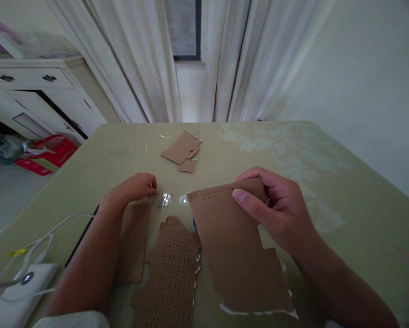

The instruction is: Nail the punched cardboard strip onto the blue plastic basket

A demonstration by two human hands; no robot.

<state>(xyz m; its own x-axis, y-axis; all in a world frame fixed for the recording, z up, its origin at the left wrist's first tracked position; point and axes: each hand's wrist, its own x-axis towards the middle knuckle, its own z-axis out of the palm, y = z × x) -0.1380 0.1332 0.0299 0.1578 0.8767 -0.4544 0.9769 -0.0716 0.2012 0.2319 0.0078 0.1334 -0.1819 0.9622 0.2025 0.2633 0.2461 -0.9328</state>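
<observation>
My right hand grips a brown cardboard piece by its upper right corner, thumb on the front face and fingers behind. Rows of small holes run along its top edge, and its lower edge is torn and whitish. Farther left, my left hand is closed in a pinch low over the table, beside several thin metal pieces. What its fingertips hold, if anything, is too small to tell. Between my arms lies another cardboard piece, covered with many rows of holes. A plain cardboard piece is partly hidden by my left forearm.
Cardboard scraps lie toward the table's far edge. A white power strip with cables sits at the lower left. Part of a blue thing shows behind the held cardboard. Curtains and a white cabinet stand beyond the table.
</observation>
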